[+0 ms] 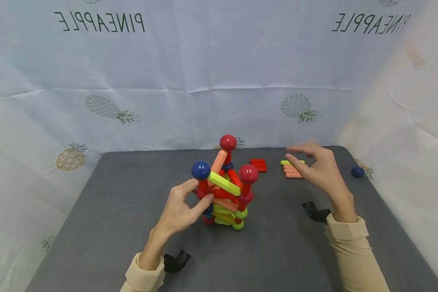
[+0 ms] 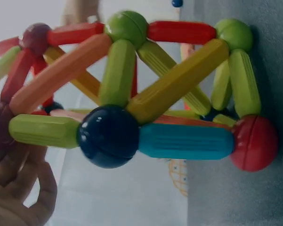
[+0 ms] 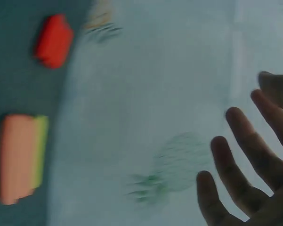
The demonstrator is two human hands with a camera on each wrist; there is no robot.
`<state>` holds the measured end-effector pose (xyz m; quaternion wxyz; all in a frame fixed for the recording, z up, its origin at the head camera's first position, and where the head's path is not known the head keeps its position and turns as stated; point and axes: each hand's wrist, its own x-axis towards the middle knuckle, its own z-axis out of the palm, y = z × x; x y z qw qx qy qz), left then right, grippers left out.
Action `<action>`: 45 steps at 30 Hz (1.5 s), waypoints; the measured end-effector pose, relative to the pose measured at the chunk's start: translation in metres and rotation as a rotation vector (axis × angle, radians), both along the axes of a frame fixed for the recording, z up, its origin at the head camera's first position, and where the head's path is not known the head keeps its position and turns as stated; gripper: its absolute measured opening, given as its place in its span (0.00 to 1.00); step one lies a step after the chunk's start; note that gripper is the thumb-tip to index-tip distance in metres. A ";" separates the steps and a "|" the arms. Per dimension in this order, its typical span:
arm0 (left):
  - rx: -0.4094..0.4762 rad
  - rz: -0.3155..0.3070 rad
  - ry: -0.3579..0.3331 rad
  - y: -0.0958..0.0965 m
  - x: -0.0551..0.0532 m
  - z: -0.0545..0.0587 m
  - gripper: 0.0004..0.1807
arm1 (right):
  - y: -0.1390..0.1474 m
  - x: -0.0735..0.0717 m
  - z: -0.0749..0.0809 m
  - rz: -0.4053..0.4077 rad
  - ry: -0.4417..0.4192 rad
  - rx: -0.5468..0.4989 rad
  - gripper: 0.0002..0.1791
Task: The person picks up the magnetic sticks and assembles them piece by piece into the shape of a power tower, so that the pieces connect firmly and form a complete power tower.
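Observation:
A tower of magnetic balls and sticks point(image 1: 224, 183) stands on the dark table, several levels high, in red, green, blue, orange and yellow. At its left side my left hand point(image 1: 177, 209) grips it by a dark red ball point(image 2: 1, 123), thumb in front and fingers partly hidden behind. In the left wrist view, a dark blue ball point(image 2: 109, 136) and a light blue stick point(image 2: 186, 141) show below the held level. My right hand point(image 1: 323, 170) is raised off to the right, fingers extended and apart from the thumb, holding nothing, near loose orange sticks point(image 1: 293, 172).
A green stick point(image 1: 284, 162) lies beside the orange ones. Red sticks point(image 1: 258, 165) lie behind the tower to the right. Near the table's right edge is a loose dark blue ball point(image 1: 357, 172). A pineapple-print cloth point(image 1: 204, 61) hangs behind the table.

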<state>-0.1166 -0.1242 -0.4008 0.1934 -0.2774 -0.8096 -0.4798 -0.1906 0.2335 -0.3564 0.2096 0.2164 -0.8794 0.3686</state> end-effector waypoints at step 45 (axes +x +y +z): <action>0.409 -0.631 -0.541 -0.005 -0.089 -0.046 0.25 | 0.023 -0.040 -0.095 -0.124 -0.431 0.348 0.18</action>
